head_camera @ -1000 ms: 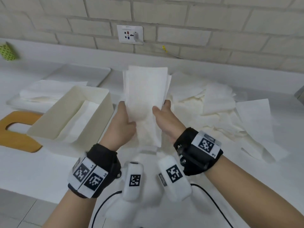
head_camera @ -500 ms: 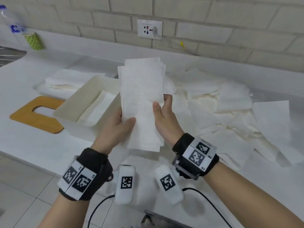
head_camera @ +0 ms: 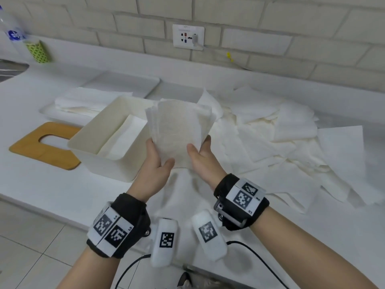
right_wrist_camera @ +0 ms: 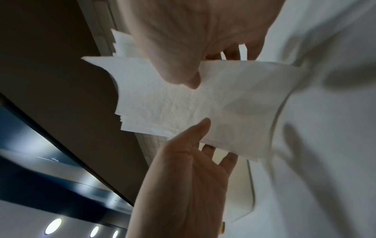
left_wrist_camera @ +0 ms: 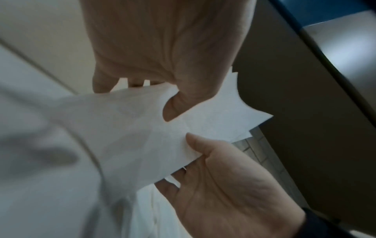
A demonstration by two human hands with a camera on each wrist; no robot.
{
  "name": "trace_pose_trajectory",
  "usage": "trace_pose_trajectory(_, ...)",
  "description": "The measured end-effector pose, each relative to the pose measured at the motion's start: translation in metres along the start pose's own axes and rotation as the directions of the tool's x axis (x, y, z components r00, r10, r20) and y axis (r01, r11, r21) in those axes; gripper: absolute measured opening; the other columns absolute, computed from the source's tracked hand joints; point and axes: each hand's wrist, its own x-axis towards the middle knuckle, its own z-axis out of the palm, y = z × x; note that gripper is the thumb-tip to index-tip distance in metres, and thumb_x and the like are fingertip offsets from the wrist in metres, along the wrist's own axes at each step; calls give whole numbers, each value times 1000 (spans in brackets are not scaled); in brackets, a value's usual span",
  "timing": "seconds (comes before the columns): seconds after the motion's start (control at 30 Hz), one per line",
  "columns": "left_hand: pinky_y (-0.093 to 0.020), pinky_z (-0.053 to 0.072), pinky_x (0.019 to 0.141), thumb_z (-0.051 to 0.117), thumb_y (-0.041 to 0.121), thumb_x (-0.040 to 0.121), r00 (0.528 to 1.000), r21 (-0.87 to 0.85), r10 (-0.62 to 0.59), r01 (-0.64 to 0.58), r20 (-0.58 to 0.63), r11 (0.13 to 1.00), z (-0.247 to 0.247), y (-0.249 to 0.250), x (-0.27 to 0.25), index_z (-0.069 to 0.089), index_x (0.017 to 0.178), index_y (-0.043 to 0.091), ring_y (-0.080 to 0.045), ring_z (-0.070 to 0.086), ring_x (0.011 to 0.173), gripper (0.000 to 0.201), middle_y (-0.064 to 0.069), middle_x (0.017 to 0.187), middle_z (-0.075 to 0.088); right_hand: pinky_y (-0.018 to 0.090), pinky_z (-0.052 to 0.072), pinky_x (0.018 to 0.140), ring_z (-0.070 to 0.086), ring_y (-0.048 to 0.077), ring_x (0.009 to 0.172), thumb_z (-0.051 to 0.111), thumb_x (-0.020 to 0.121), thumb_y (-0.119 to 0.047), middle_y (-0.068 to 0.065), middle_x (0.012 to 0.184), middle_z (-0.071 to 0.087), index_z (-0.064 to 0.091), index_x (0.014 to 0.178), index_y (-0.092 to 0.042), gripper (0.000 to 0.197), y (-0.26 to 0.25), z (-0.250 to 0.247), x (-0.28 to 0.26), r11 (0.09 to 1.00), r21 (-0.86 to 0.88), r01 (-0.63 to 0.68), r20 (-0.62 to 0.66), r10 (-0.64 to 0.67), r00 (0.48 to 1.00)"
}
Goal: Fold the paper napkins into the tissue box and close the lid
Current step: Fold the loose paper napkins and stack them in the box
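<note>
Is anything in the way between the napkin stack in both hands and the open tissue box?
Nothing visible. The napkin stack is held beside the tissue box, whose top is open; the wooden lid lies off on the counter.

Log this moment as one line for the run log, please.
left hand: grips napkin stack | right hand: grips it too | tissue box: open, one napkin inside | wooden lid: off, on counter

At the upper left of the head view, a clear bottle was cut off by the frame's edge, its label too blurred to read. The stack of napkins hid the fingers of both hands behind it. In both wrist views the white counter was smeared by blur.
</note>
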Motion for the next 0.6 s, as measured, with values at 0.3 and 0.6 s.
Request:
trace_pose_trajectory(0.3,-3,40,83,36,-4,97,993,-107,53,-65,-107,992,3,0,4,22,117,16,8,45,106,31,7,117,39,9,38,74,48,3,95,41,99,-22,-12,109,47,18,133,-16,42,0,0,5,991,124,42,-39,-37,999)
trace_pose_trajectory(0.6,-1,38,75,38,-6,97,977,-94,119,-137,-178,986,13,4,12,35,110,16,23,47,84,26,14,101,44,17,47,71,54,4,85,53,93,-15,-7,96,52,39,103,-22,19,2,-1,15,983,174,62,-128,-40,991)
